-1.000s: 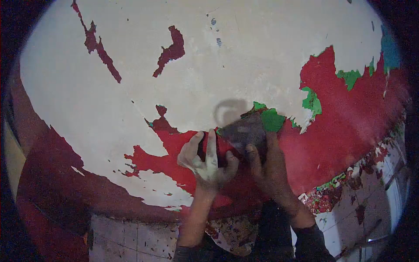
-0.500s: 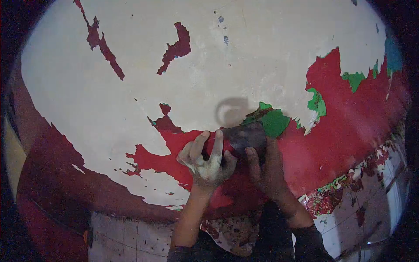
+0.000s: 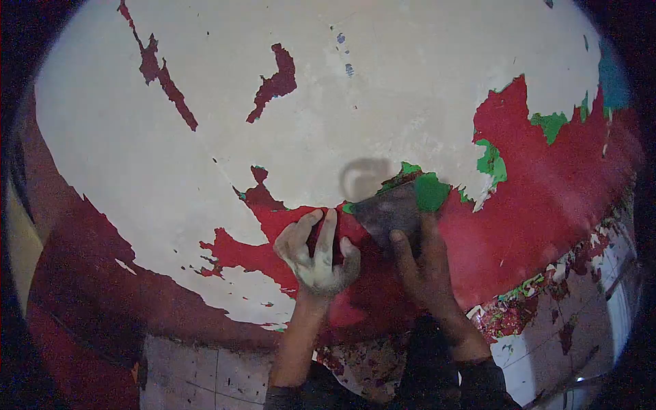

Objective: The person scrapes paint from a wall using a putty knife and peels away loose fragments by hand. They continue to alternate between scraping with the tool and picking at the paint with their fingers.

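A wall (image 3: 184, 89) with peeling pale paint over red and green layers fills the view. My right hand (image 3: 427, 266) grips a thin dark scraper plate (image 3: 391, 219) by its right and lower side, thumb lying over its face. The plate is tilted and lies against the red layer (image 3: 482, 253), its upper edge by the green patch (image 3: 432, 193) and the pale paint's border. To its left, my left hand (image 3: 318, 256) rests with its fingers apart on the red paint, fingertips near the ragged pale edge. That hand is dusted with pale powder and holds nothing I can see.
Below the wall's red band is a tiled floor (image 3: 195, 369) strewn with paint flakes (image 3: 509, 318) at the right. Bare dark-red patches (image 3: 277, 78) break the pale paint higher up. A faint round shadow falls above the plate.
The scraper plate has turned, with its upper left corner now clear of my left fingers. My left hand has shifted slightly left, and a small green spot shows between them.
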A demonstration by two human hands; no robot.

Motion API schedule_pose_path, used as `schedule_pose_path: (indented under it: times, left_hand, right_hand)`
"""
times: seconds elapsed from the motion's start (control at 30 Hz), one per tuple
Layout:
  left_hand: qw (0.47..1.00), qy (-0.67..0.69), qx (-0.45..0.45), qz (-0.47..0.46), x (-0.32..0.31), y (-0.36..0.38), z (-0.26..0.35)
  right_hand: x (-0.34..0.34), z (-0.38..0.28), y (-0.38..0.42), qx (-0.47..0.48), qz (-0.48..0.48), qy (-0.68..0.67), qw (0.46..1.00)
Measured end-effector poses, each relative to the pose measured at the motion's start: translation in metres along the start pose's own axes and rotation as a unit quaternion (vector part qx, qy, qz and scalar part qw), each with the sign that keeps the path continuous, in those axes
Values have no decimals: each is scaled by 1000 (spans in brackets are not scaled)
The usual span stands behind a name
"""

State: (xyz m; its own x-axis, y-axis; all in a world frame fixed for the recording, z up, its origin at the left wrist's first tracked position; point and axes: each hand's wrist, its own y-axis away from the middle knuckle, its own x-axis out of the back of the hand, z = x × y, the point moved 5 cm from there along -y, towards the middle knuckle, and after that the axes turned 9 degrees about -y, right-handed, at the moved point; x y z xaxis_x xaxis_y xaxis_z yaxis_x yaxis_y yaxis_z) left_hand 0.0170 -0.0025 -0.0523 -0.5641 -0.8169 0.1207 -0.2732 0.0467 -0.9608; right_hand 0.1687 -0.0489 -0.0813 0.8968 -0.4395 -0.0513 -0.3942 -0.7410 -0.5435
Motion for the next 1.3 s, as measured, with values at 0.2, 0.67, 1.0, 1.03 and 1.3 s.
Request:
schedule_pose_path:
  times: [0.2, 0.67, 1.0, 1.03, 1.3]
  left_hand:
    - [997, -14, -58, -43, 1, -13, -5]
    - [995, -25, -92, -37, -2, -12, -10]
    - [998, 22, -62, -13, 2, -8, -14]
    - [998, 39, -56, -11, 2, -6, -16]
    - [998, -19, -57, -31, -2, -13, -10]
  right_hand:
    - [-12, -2, 7, -24, 10, -46, 999]
    - [-32, 15, 13, 53, 52, -110, 991]
    - [-29, 20, 12, 51, 20, -51, 997]
    - [-28, 22, 13, 51, 24, -53, 997]
    - [-19, 5, 9, 27, 42, -53, 997]
